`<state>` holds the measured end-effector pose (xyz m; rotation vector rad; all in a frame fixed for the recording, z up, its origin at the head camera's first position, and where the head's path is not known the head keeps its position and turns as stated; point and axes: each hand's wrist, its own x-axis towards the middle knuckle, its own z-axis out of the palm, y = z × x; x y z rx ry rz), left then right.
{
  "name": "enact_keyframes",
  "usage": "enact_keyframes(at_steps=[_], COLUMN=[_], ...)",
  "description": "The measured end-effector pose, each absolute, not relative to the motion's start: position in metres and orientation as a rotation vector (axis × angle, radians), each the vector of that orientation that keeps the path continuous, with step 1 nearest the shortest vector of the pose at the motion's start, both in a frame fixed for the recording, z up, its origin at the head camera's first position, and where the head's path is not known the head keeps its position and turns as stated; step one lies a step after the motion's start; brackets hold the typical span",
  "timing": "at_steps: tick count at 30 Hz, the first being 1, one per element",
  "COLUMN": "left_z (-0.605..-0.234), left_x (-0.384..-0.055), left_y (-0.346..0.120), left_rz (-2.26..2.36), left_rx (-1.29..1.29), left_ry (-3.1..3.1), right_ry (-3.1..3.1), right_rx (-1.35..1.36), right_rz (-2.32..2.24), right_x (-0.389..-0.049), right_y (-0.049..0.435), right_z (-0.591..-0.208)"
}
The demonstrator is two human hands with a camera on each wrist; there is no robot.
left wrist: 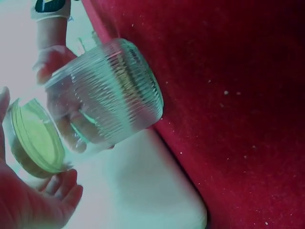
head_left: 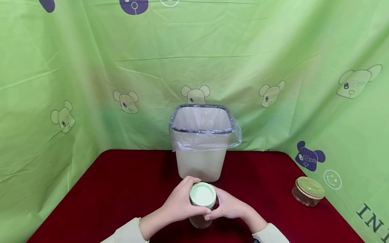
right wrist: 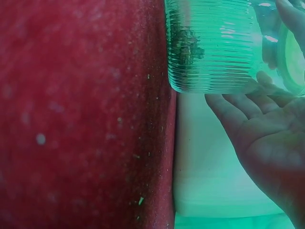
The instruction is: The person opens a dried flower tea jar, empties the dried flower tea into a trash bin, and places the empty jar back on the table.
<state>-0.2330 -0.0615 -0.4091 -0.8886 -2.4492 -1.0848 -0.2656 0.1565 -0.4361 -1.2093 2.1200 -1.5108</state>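
A clear ribbed glass jar (left wrist: 109,86) stands at the near middle of the red cloth, its base at or just above the surface. On top sits a round lid (head_left: 202,194), pale green from above and yellowish in the left wrist view. My left hand (head_left: 180,202) grips the lid around its rim, fingers at the far side and thumb at the near side. From the right, my right hand (head_left: 229,204) holds the jar's body, with its fingers (right wrist: 238,112) against the glass below the lid. A dark, mottled patch (right wrist: 188,45) shows through the lower glass.
Just beyond my hands stands a pale waste bin (head_left: 199,162) with a clear liner folded over its dark rim. A low round container (head_left: 308,192) with a gold lid sits near the right edge. Green printed curtains (head_left: 194,50) enclose the red-covered table (head_left: 127,189).
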Motion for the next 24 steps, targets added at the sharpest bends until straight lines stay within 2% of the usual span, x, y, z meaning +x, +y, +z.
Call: enact_keyframes(at_steps=[9, 16, 24], left_z=[-0.403, -0.398, -0.398], left_x=[-0.259, -0.278, -0.281], left_y=[-0.075, -0.081, -0.081], left_rz=[-1.227, -1.416, -1.433], left_rx=[-1.337, -1.586, -1.612], left_ry=[-2.444, -2.449, -2.442], right_ry=[2.057, 2.038, 2.020], right_rx=[-1.232, -1.238, -1.248], right_rz=[-1.539, -1.550, -1.554], right_x=[-0.266, -0.265, -0.265], right_y=[0.157, 0.159, 0.157], right_z=[-0.436, -0.436, -0.435])
